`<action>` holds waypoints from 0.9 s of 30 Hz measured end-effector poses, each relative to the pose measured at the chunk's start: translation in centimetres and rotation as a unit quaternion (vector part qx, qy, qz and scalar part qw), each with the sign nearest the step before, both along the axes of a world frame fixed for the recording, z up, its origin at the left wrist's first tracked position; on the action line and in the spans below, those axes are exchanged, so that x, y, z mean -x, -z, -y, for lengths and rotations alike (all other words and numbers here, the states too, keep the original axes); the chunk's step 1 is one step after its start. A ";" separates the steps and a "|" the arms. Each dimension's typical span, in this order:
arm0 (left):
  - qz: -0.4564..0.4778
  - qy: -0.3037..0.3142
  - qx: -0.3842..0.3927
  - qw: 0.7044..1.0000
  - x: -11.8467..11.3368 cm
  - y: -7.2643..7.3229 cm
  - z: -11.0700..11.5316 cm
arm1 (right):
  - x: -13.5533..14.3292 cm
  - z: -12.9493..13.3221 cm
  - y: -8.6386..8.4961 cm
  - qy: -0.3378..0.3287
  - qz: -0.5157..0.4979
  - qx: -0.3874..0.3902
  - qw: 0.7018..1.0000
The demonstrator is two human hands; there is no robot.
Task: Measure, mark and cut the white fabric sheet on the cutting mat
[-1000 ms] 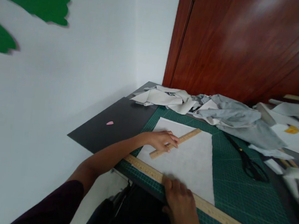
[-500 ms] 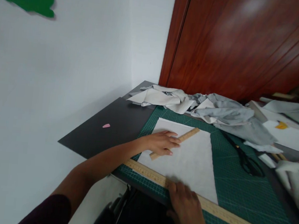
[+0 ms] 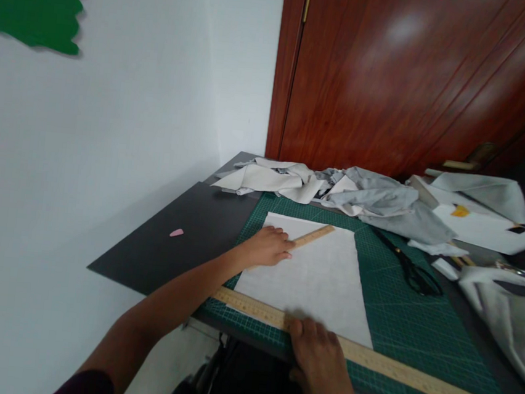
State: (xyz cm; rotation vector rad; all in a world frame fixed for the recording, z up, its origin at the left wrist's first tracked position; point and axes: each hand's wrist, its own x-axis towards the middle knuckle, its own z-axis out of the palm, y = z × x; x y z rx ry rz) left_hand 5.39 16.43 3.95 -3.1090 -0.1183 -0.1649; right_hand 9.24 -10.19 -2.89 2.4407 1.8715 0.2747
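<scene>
My left hand [image 3: 268, 246] lies over the lower part of a short wooden ruler [image 3: 314, 235], fingers drawn in around it. The ruler rests slantwise on a piece of white cloth [image 3: 314, 279], its upper end showing beyond my fingers. A long wooden ruler [image 3: 412, 374] runs along the near table edge, across the cloth's lower side. My right hand [image 3: 316, 349] is closed over this long ruler at the edge, fingertips on top and thumb low on the near side. Beneath everything is a green cutting mat [image 3: 399, 321].
Black-handled scissors [image 3: 415, 274] lie on the mat at the right. Crumpled grey and white cloth [image 3: 374, 192] is heaped along the back, beside a white box [image 3: 482, 224]. A pink chalk-like piece [image 3: 176, 232] sits on the dark tabletop [image 3: 186, 214] at left.
My left hand has shifted toward the lower left along the short ruler, and its spread fingers have drawn together on it. My right hand stays on the long ruler. The view has turned slightly right.
</scene>
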 end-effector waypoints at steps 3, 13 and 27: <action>-0.010 -0.015 0.006 1.000 0.0 -0.1 0.0 | 0.2 -0.2 0.5 0.009 0.009 -0.011 1.000; -0.035 -0.180 0.050 0.982 0.2 -1.1 0.7 | 0.7 -0.3 0.7 0.028 0.013 -0.027 0.999; 0.004 -0.237 0.082 0.968 0.0 -0.2 2.2 | 0.7 -0.4 0.4 0.033 0.009 -0.007 0.999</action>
